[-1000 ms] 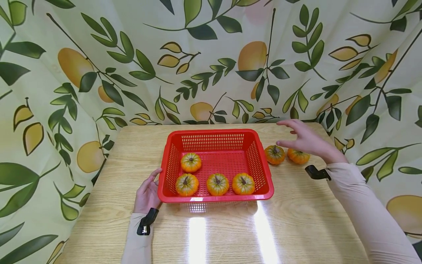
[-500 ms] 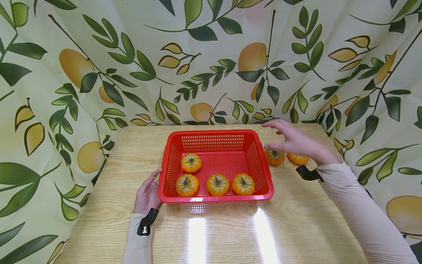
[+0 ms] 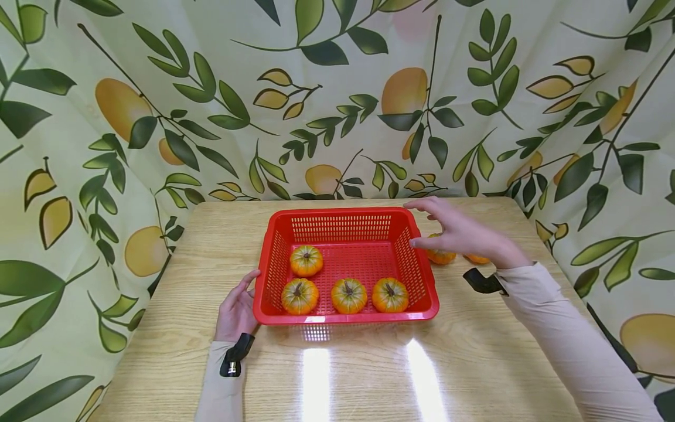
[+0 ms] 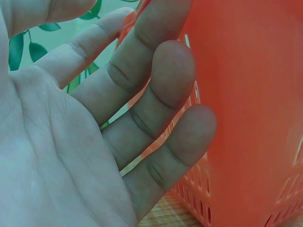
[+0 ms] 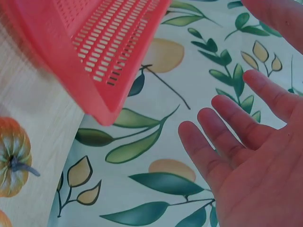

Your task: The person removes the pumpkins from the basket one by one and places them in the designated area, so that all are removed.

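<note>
A red plastic basket [image 3: 345, 318] with slotted walls stands mid-table in the head view. Several small orange pumpkins [image 3: 349, 295] lie in it, one behind on the left and the others along the front. My left hand [image 3: 237, 313] is at the basket's left side, its fingers loosely bent against or very near the wall [image 4: 246, 113]; contact is hard to tell. Over the right rim hovers my right hand [image 3: 459, 231], fingers spread, holding nothing. Beneath it, right of the basket, are two more pumpkins, one [image 3: 442, 257] partly covered by the hand and the other [image 3: 477, 258] by the wrist.
The light wooden table [image 3: 364, 375] carries bright reflections at the front. A leaf-and-fruit patterned curtain [image 3: 337, 99] hangs behind it and at both sides. Black wrist cameras, such as the right one [image 3: 482, 282], are strapped over the sleeves.
My right hand has moved left, from above the loose pumpkins to the basket's right rim, still holding nothing. My left hand, the basket and the pumpkins have stayed put.
</note>
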Demonstrator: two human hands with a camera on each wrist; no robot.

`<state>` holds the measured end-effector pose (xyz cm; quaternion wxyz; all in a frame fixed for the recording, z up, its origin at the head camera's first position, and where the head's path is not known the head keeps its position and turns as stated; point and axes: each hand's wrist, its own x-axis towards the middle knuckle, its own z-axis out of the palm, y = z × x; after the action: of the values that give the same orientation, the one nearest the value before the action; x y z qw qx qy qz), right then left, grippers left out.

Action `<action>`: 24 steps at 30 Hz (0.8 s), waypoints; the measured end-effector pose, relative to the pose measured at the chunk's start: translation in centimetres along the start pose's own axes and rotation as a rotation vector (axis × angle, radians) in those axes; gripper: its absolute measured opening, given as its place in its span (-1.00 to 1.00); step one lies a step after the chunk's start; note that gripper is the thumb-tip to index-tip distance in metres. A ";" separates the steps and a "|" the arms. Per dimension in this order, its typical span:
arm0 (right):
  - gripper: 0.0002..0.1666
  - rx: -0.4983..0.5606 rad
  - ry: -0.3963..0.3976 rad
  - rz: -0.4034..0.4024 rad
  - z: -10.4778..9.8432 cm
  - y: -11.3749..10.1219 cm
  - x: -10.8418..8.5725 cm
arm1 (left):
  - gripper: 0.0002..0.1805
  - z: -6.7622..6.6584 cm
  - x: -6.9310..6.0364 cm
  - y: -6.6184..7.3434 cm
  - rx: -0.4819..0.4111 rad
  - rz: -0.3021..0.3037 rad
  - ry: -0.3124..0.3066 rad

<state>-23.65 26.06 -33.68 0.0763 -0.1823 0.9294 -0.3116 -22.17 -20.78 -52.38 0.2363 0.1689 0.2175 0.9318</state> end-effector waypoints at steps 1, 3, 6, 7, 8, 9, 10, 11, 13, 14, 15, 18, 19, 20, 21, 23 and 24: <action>-0.15 0.011 -0.005 0.004 0.2 -0.2 0.0 | -0.44 0.0 0.0 0.0 -0.001 0.001 0.002; -0.16 0.018 -0.015 0.003 0.6 -0.5 0.1 | -0.44 0.0 0.0 0.0 0.001 0.004 0.007; -0.19 0.006 -0.040 -0.010 1.1 -0.9 0.2 | -0.44 0.0 0.0 -0.1 0.000 0.008 0.008; -0.20 -0.005 -0.047 -0.022 1.3 -1.0 0.2 | -0.44 0.1 -0.1 -0.1 0.000 0.010 0.006; -0.22 -0.011 -0.055 -0.034 1.4 -1.1 0.3 | -0.43 0.1 -0.1 -0.1 0.000 0.011 0.003; -0.24 -0.019 -0.060 -0.044 1.6 -1.3 0.3 | -0.43 0.1 -0.1 -0.1 -0.001 0.011 0.000; -0.27 -0.026 -0.070 -0.054 1.8 -1.3 0.4 | -0.43 0.1 -0.1 -0.1 -0.001 0.012 -0.002; -0.29 -0.034 -0.081 -0.060 1.9 -1.4 0.5 | -0.43 0.0 -0.1 -0.1 -0.001 0.012 -0.006; -0.31 -0.038 -0.100 -0.062 2.3 -1.6 0.6 | -0.42 0.0 -0.1 -0.1 -0.004 0.012 -0.010; -0.32 -0.039 -0.110 -0.062 2.4 -1.7 0.7 | -0.42 0.0 -0.1 -0.1 -0.006 0.012 -0.012; -0.33 -0.044 -0.118 -0.063 2.6 -1.8 0.8 | -0.42 0.0 -0.1 -0.1 -0.008 0.011 -0.012; -0.33 -0.048 -0.137 -0.071 3.0 -1.9 1.0 | -0.42 -0.1 0.0 -0.1 -0.018 0.009 -0.015; -0.34 -0.050 -0.140 -0.076 3.1 -2.0 1.0 | -0.42 -0.1 0.0 -0.1 -0.019 0.008 -0.015; -0.34 -0.053 -0.141 -0.078 3.3 -2.0 1.1 | -0.42 -0.1 0.0 -0.1 -0.020 0.008 -0.016; -0.35 -0.058 -0.143 -0.078 3.4 -2.1 1.1 | -0.43 -0.1 0.0 -0.1 -0.022 0.008 -0.017; -0.35 -0.059 -0.153 -0.074 3.6 -2.1 1.2 | -0.42 -0.1 0.0 -0.1 -0.022 0.010 -0.021; -0.35 -0.060 -0.160 -0.071 3.7 -2.1 1.3 | -0.42 -0.1 0.0 -0.1 -0.022 0.011 -0.023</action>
<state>-23.28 21.97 -35.42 0.1339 -0.2418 0.9222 -0.2706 -22.19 -20.75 -52.50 0.2354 0.1783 0.2037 0.9334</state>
